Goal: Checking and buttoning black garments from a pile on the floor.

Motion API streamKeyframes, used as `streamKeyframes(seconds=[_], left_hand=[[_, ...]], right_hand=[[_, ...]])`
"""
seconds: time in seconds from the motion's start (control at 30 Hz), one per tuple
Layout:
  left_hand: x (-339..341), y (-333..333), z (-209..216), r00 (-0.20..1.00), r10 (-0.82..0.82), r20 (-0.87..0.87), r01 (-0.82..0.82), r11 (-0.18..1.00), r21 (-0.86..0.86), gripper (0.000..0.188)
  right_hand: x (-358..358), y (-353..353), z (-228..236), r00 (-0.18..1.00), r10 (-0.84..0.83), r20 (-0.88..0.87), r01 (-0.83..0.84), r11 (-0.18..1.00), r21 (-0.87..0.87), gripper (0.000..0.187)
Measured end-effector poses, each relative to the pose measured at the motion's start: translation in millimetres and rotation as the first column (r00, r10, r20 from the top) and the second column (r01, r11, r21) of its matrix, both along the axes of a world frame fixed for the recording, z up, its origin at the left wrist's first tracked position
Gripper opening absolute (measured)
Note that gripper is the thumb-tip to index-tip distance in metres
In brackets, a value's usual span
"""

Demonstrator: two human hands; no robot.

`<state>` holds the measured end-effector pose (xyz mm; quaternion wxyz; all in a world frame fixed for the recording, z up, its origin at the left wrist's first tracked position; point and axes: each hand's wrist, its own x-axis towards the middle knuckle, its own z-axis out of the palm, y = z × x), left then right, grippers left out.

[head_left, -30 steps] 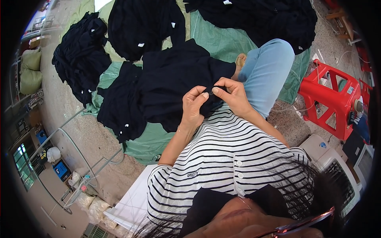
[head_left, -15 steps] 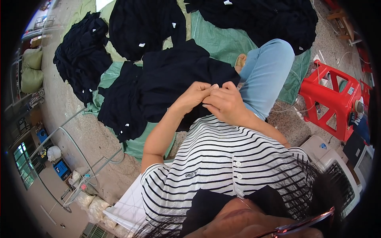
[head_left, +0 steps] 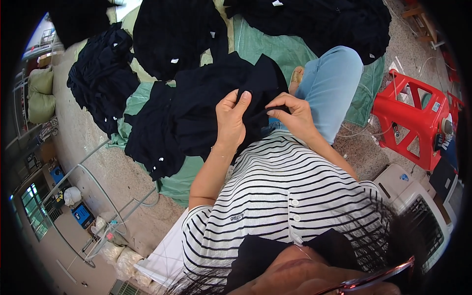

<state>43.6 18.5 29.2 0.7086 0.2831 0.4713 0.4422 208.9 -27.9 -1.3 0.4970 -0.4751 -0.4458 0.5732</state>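
A dark navy garment [head_left: 201, 108] lies spread across my lap and the green sheeting. My left hand [head_left: 231, 120] is closed on it, with the thumb pressed against the fingers over a fold of cloth. A little to the right, my right hand [head_left: 295, 115] pinches another edge of the same garment between thumb and fingers. The cloth between the two hands is slack, and part of it hangs in shadow against my striped shirt. Small white tags show at the garment's lower left end.
Dark garment piles [head_left: 101, 78] lie at the left, centre back and right back on green sheeting [head_left: 268, 42]. Another dark cloth [head_left: 81, 19] shows at the upper left. A red plastic stool [head_left: 413, 120] stands right, a metal tube frame [head_left: 105, 191] left.
My hands have moved apart; the left has turned upright and the right has shifted rightward. A corner of the garment now stands up beyond them. A dark cloth has appeared at the upper left.
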Motion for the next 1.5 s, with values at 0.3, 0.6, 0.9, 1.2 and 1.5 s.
streamKeyframes(seconds=[0.3,0.6,0.9,1.2,1.5], left_hand=[[-1.7,-7.7,-8.1,0.971,-0.128,-0.202,0.128,0.992,-0.011,0.016],[-27.8,3.1,-3.3,0.780,-0.411,-0.471,0.512,0.852,0.105,0.017],[-27.5,-14.9,-13.3,0.753,-0.282,-0.594,0.547,0.770,0.328,0.014],[-30.6,-24.3,-14.8,0.789,-0.354,-0.502,0.476,0.869,0.136,0.012],[-26.9,-29.9,-9.0,0.732,-0.304,-0.609,0.522,0.825,0.217,0.011]], right_hand=[[-8.8,-1.8,16.0,0.983,-0.121,-0.136,0.112,0.991,-0.078,0.009],[-14.5,-6.7,13.2,0.899,-0.191,0.394,0.053,0.941,0.334,0.027],[-9.9,-6.9,9.6,0.911,-0.129,0.392,0.010,0.957,0.290,0.030],[-9.1,-4.7,6.4,0.924,-0.092,0.370,-0.022,0.956,0.294,0.026],[-1.1,-7.1,5.6,0.842,-0.076,0.535,-0.173,0.900,0.400,0.031]])
